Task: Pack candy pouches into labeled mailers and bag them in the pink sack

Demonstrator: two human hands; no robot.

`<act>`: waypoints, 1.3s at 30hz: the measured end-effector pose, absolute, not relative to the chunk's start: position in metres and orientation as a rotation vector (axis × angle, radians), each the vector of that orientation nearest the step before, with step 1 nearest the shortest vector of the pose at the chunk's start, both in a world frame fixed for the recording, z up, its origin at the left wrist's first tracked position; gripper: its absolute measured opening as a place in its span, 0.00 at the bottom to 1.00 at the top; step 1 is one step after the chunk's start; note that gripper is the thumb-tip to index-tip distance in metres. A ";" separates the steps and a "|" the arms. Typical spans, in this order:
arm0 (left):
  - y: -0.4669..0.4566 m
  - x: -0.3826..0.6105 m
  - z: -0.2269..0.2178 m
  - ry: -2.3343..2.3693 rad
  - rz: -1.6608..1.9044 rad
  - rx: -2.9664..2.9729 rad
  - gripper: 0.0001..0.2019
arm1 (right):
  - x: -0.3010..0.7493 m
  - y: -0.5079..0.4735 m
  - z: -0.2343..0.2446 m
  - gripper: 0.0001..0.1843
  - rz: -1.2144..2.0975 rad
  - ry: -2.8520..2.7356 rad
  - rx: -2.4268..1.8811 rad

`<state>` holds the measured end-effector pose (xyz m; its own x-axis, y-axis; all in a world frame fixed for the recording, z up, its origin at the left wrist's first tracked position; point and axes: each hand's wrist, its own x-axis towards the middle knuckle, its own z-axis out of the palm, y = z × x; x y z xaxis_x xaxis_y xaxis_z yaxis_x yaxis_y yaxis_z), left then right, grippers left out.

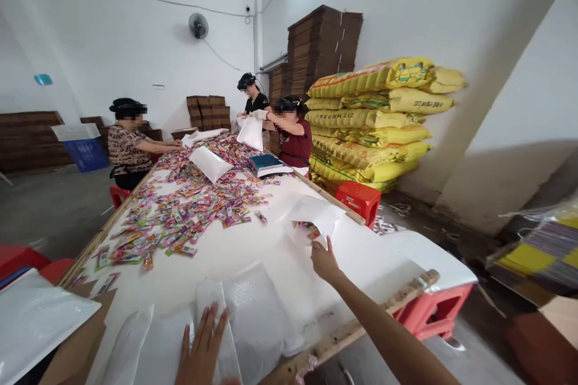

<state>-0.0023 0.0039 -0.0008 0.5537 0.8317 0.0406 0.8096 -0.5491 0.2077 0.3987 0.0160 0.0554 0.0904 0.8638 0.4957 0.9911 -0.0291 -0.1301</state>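
Note:
My right hand (325,260) pinches the near edge of a white pouch (316,212) lying on the white tabletop. Through the pouch's gaping mouth some small colourful packets show. At the near edge of the table my left hand (205,343) rests flat, fingers spread, on overlapping white pouches (255,313). Beyond both hands a wide heap of small colourful packets (203,210) covers the left and far parts of the table. A puffy white pouch (210,164) lies on top of that heap.
Three co-workers sit or stand around the far end; one in dark red holds up a white bag (250,132). Blue-topped scales (265,162) stand near that person. Red stools (361,198), stacked yellow sacks (370,120) and a cardboard box (81,337) flank the table.

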 end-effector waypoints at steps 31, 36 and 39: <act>-0.069 0.131 0.043 0.874 0.284 1.242 0.17 | 0.226 -0.179 0.047 0.04 0.662 -1.329 -1.677; -0.069 0.126 0.052 0.884 0.271 1.155 0.17 | 0.241 -0.191 0.057 0.07 0.574 -1.274 -1.499; -0.065 0.122 0.055 0.875 0.262 1.161 0.17 | 0.302 -0.230 0.058 0.13 0.375 -0.961 -1.551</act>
<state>0.1221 -0.0652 0.0554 0.6533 0.5988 -0.4633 0.2455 0.4113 0.8778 0.3016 -0.2302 0.0584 0.6049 0.7461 0.2783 0.3607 0.0549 -0.9311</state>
